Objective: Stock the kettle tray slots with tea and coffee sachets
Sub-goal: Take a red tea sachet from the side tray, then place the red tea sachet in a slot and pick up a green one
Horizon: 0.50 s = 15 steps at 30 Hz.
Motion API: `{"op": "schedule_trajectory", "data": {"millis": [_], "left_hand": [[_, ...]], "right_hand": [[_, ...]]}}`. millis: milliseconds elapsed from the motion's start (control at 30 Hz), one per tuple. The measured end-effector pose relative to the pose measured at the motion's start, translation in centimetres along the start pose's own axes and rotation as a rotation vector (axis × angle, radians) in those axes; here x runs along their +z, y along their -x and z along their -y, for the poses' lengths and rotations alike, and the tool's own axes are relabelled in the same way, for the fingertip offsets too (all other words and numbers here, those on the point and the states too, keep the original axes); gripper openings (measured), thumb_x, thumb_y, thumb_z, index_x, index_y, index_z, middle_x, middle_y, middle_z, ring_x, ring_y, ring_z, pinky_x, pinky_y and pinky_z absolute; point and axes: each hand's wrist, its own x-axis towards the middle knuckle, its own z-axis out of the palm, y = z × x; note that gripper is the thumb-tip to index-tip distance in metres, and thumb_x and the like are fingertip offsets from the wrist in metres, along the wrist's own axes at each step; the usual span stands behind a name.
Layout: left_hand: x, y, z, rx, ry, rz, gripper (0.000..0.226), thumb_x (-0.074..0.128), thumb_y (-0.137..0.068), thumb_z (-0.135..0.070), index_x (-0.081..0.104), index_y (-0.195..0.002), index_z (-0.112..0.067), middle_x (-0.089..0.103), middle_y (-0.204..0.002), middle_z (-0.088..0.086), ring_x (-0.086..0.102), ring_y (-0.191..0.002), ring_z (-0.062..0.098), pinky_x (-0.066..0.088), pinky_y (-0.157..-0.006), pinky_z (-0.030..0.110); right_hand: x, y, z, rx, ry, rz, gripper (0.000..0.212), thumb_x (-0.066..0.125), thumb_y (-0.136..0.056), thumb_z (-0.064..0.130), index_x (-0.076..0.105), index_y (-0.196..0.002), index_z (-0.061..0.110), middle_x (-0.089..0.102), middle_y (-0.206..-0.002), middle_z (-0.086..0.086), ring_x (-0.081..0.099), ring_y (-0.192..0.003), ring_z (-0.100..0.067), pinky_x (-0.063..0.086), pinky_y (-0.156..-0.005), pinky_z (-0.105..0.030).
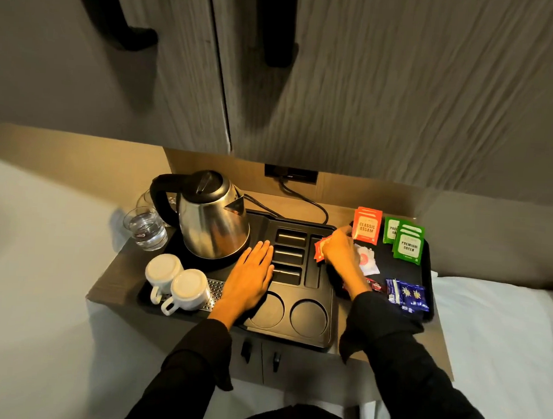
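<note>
**Sachets out on the side tray, slots sitting bare**

Sachets are mostly parked on a second black tray (427, 267) at the right of the frame: orange Classic Assam packs (367, 225) standing at the back, green Premium Green packs (407, 243) just beside them, a white sachet (367, 262) in the middle and blue sachets (409, 296) nearer the bottom edge.

Right hand (342, 250) has its grip clamped on a couple of small red sachets (320, 248), held right over the gap between the two trays, just at the right edge of the kettle tray (293, 336). Left hand (251, 279) lies flat on the kettle tray, fingers straight and together, holding nothing, its fingertips beside the three short slots (289, 255). Those slots look dark, and so does the long slot (314, 263) to their right.

Steel kettle (211, 216) sits on its base in the upper left part of the tray, two white cups (177, 282) upside down on the drip grille at lower left, two glasses (144, 227) behind on the worktop (108, 283). Two round cup wells (290, 312) at the front are bare too.
</note>
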Motion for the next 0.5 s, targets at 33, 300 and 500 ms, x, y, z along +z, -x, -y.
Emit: {"op": "schedule_trajectory", "data": {"millis": [33, 300, 500], "left_hand": [[0.0, -0.1, -0.1, 0.003, 0.000, 0.000, 0.057, 0.025, -0.110, -0.035, 0.014, -0.161, -0.013, 0.015, -0.171, 0.006, 0.010, -0.159, 0.019, 0.007, -0.129, 0.036], [0.1, -0.1, -0.2, 0.006, -0.008, 0.007, 0.056, 0.024, -0.111, -0.034, 0.012, -0.161, -0.013, 0.012, -0.171, 0.007, 0.008, -0.159, 0.020, 0.008, -0.130, 0.038], [0.3, -0.2, -0.1, 0.001, -0.001, 0.000, 0.057, 0.025, -0.110, -0.035, 0.013, -0.161, -0.013, 0.013, -0.171, 0.006, 0.008, -0.159, 0.019, 0.008, -0.130, 0.037]], "right_hand": [[0.7, 0.4, 0.0, -0.037, 0.071, -0.037, 0.073, 0.060, -0.099, 0.017, 0.017, -0.156, 0.001, 0.051, -0.146, -0.024, 0.055, -0.133, -0.041, 0.047, -0.109, -0.048], [1.8, 1.8, -0.3, -0.261, 0.496, -0.239, 0.075, 0.049, -0.102, 0.041, 0.021, -0.157, -0.001, 0.041, -0.153, -0.026, 0.044, -0.139, -0.042, 0.042, -0.108, -0.052], [-3.9, -1.1, -5.5, -0.214, 0.459, -0.290, 0.059, 0.062, -0.097, 0.020, 0.039, -0.150, 0.007, 0.046, -0.146, -0.021, 0.046, -0.136, -0.039, 0.047, -0.108, -0.052]]}}
